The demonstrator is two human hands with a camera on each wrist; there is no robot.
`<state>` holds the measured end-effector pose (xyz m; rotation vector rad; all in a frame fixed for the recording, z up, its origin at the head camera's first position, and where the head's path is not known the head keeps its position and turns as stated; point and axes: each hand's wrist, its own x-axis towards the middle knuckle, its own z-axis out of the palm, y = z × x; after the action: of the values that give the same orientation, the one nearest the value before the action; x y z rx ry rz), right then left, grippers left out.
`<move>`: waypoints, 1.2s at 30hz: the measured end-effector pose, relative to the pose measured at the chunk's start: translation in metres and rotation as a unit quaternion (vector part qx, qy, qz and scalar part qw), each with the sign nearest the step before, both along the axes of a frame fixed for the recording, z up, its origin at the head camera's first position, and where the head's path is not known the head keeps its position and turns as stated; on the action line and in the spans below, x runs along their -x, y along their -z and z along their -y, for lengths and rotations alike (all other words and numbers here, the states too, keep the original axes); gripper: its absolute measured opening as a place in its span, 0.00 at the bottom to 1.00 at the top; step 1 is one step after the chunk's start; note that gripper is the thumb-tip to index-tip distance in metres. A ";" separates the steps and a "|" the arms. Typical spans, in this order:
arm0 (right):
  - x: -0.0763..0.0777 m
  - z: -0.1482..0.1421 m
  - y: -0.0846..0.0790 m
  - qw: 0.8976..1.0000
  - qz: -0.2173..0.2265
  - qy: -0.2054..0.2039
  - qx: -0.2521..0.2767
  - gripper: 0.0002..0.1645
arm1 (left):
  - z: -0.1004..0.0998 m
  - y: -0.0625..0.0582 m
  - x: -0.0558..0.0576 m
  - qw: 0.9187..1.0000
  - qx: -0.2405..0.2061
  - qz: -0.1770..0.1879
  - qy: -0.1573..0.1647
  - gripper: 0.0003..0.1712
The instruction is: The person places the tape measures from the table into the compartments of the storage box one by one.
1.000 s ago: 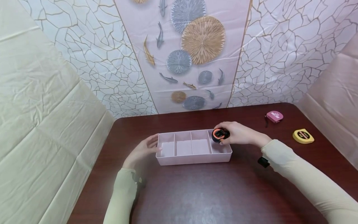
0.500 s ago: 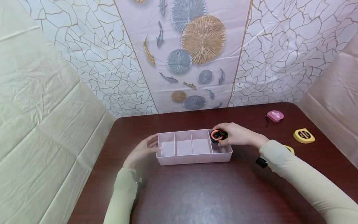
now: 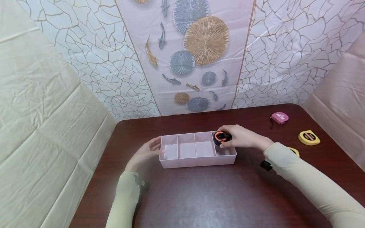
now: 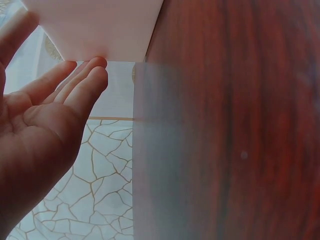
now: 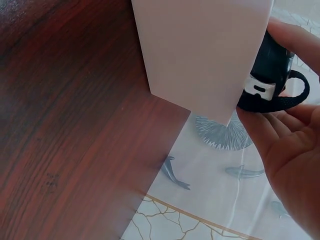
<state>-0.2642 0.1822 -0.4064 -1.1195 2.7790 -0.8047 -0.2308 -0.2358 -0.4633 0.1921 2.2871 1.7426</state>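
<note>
A pale pink tray (image 3: 196,162) divided into compartments stands on the table. My right hand (image 3: 242,136) grips a black and orange tape measure (image 3: 220,136) between thumb and fingers, over the tray's rightmost compartment. In the right wrist view the tape measure (image 5: 270,65) shows its metal end hook and black wrist strap, partly behind the tray wall. My left hand (image 3: 145,153) touches the tray's left end, its fingers fairly straight. The left wrist view shows those fingertips right at the edge of the tray (image 4: 105,30), with the thumb at its rim.
On the right of the table (image 3: 194,193) lie a pink tape measure (image 3: 280,117) with a dark strap and a yellow tape measure (image 3: 309,138). Another yellow object (image 3: 295,152) shows partly behind the right sleeve. Patterned cloth (image 3: 182,88) hangs behind the table.
My right hand has shifted slightly left with the black and orange tape measure, which now sits a little further into the right compartment. The yellow object behind my sleeve has come into view.
</note>
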 end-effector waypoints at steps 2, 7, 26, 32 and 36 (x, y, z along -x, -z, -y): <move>-0.001 0.001 0.001 1.000 0.007 0.008 0.003 0.33 | 0.000 0.001 0.000 1.000 -0.002 0.005 -0.001 0.39; -0.004 0.004 0.004 1.000 0.013 0.021 0.004 0.36 | 0.000 0.002 0.001 1.000 -0.010 0.019 0.011 0.40; -0.006 0.002 0.004 0.998 -0.024 0.035 -0.044 0.34 | 0.001 -0.001 0.001 1.000 0.013 0.010 0.009 0.39; -0.009 0.002 0.006 0.998 -0.018 0.044 -0.049 0.34 | 0.000 -0.009 -0.001 1.000 0.005 0.019 0.021 0.43; -0.010 0.001 0.009 0.998 -0.020 0.042 -0.046 0.34 | -0.002 -0.020 -0.006 0.999 -0.002 0.029 0.035 0.47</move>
<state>-0.2544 0.1812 -0.4151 -1.0213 2.8803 -0.6619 -0.2248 -0.2339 -0.4431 0.2157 2.2087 1.6972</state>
